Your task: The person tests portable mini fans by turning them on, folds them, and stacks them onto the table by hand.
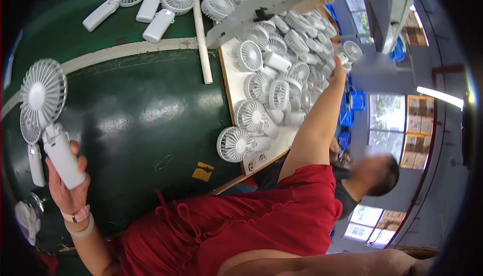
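In my left hand is a white handheld fan, gripped by its handle with the round grille tilted up. Just behind it, another white fan shows on the green work surface, its grille partly covered. My right arm stretches out over a heap of white handheld fans on a pale board. At the heap's far edge, my right hand is closed around the handle of a fan; its fingers are small and partly hidden.
More fans lie beyond a pale strip at the top. A white tube crosses the strip. A pale metal arm spans above the heap. Another person is at the right, near blue baskets. Yellow tape marks the surface.
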Tool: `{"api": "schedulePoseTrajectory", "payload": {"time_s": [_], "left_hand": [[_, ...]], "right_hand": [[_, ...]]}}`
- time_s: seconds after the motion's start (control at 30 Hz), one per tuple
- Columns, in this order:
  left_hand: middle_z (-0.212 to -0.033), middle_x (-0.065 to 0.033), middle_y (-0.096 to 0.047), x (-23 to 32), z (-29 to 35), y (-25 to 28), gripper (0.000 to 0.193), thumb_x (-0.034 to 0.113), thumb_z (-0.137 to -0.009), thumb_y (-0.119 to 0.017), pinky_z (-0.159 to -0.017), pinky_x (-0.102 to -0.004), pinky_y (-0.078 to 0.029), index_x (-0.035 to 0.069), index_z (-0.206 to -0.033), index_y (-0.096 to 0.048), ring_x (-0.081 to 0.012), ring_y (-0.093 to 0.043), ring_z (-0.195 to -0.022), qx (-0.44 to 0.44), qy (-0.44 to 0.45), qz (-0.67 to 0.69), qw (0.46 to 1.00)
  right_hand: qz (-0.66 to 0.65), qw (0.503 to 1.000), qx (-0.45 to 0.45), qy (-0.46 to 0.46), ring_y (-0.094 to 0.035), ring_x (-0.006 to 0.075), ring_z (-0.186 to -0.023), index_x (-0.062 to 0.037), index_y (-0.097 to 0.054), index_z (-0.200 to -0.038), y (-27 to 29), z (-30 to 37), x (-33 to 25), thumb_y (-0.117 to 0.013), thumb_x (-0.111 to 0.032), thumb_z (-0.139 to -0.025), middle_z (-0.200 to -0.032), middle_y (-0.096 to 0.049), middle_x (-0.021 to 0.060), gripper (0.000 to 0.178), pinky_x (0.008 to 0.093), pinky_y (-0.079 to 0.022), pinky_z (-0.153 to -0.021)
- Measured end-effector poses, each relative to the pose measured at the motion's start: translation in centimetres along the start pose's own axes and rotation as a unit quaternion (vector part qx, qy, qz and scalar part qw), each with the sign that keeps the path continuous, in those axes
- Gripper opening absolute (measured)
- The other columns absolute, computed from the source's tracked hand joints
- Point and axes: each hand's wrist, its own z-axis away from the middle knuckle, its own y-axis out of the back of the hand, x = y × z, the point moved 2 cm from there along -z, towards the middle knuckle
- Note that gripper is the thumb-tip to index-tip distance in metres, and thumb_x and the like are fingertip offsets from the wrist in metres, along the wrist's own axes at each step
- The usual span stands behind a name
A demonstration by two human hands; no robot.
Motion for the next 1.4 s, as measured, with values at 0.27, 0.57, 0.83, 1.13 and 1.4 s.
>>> {"api": "schedulePoseTrajectory", "payload": {"time_s": [0.27, 0.57, 0.83, 1.13, 1.4], "left_hand": [[-0.133, -0.0184, -0.036, -1.4, -4.1, -2.1, 0.045, 0.028, -0.096, -0.028, -0.087, -0.0434, -0.045, 0.005, -0.134, -0.026, -0.0298, -0.051, -0.107, -0.100, -0.027, 0.007, 0.995], [-0.128, -0.0225, -0.039, -0.6, -4.6, -2.2, 0.049, 0.026, -0.093, -0.039, -0.082, -0.0381, -0.048, 0.002, -0.133, -0.025, -0.0290, -0.053, -0.105, -0.091, -0.041, -0.009, 0.995], [-0.102, -0.0061, -0.051, -0.7, -4.6, -0.5, 0.055, 0.017, -0.080, -0.062, -0.080, -0.0294, -0.043, 0.003, -0.126, -0.035, -0.0163, -0.053, -0.090, 0.021, -0.060, -0.276, 0.959], [-0.113, -0.0121, -0.054, 1.3, -4.3, 1.2, 0.039, 0.012, -0.087, -0.049, -0.084, -0.0303, -0.044, 0.002, -0.124, -0.039, -0.0201, -0.056, -0.100, 0.068, -0.072, -0.251, 0.963], [-0.111, -0.0102, -0.056, 3.2, -5.8, 4.8, 0.039, 0.009, -0.085, -0.054, -0.087, -0.0261, -0.040, 0.003, -0.121, -0.042, -0.0146, -0.053, -0.100, 0.095, -0.133, -0.281, 0.945]], "right_hand": [[-0.287, 0.957, -0.043, 0.014, -0.039, 0.0323, -0.118, -0.0192, -0.029, -0.131, 3.3, -0.8, 2.2, -0.053, -0.036, -0.081, -0.134, -0.031, 0.0085, 0.058, 0.0526, -0.038, -0.089], [0.105, 0.985, 0.105, 0.089, -0.053, 0.0208, -0.081, -0.0074, -0.058, -0.104, 0.3, 2.2, 4.2, -0.056, -0.029, -0.074, -0.098, -0.058, 0.0039, 0.037, 0.0387, -0.039, -0.066], [0.059, 0.865, 0.343, 0.360, -0.056, 0.0283, -0.086, 0.0072, -0.052, -0.096, -1.9, 6.7, -2.0, -0.056, -0.008, -0.072, -0.093, -0.057, 0.0191, 0.029, 0.0349, -0.044, -0.079], [0.011, 0.845, 0.175, 0.505, -0.051, 0.0176, -0.086, 0.0047, -0.050, -0.096, -10.7, 22.8, -12.9, -0.049, -0.002, -0.081, -0.094, -0.052, 0.0094, 0.017, 0.0267, -0.041, -0.078], [-0.042, 0.754, -0.051, 0.654, -0.055, 0.0183, -0.081, 0.0027, -0.052, -0.089, -16.0, 35.6, -17.5, -0.045, 0.000, -0.082, -0.089, -0.057, 0.0115, 0.010, 0.0282, -0.042, -0.081]]}}
